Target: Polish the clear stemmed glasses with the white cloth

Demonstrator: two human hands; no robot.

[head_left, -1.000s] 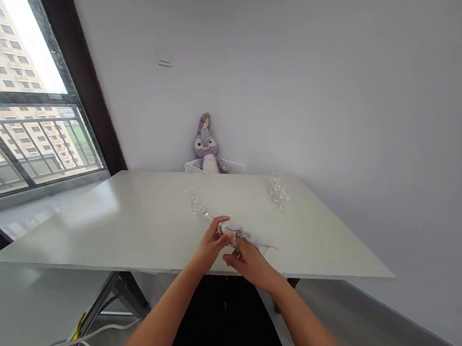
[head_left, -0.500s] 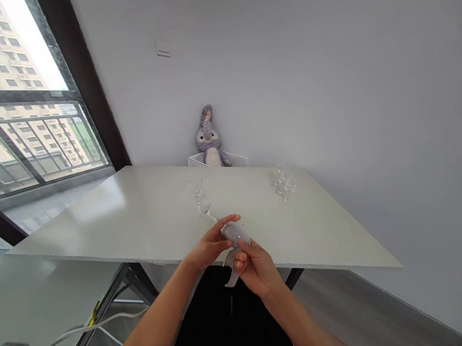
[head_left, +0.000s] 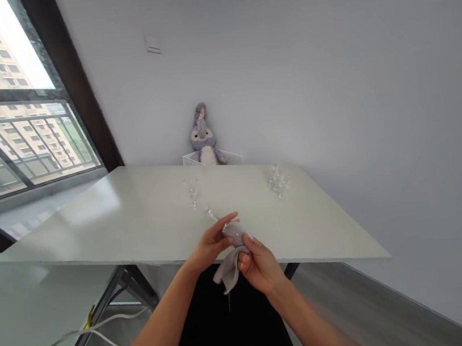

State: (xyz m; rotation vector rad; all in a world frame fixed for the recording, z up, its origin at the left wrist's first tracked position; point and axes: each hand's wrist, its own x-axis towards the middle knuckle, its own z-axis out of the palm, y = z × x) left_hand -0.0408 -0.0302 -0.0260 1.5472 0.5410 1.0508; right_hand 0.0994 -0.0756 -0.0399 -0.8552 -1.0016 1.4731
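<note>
My left hand (head_left: 210, 248) is closed around the bowl of a clear stemmed glass (head_left: 230, 228), which lies tilted with its stem and foot pointing away to the upper left. My right hand (head_left: 262, 265) pinches a light grey cloth (head_left: 228, 271) at the mouth of the glass. Some of the cloth shows greyish through the bowl, and the rest hangs below over my lap. Beyond my hands, another stemmed glass (head_left: 191, 189) stands upright on the white table (head_left: 147, 219). Several clear glasses (head_left: 278, 179) stand close together farther right.
At the table's back edge, a grey plush toy (head_left: 204, 139) sits in a white basket (head_left: 234, 158) against the wall. A lower table (head_left: 47, 302) with white cables (head_left: 71, 334) is at the left, near a window.
The glass has turned slightly in my hands, and its foot now shows more edge-on. More of the cloth hangs spread out below my right hand. The whole view has shifted a little.
</note>
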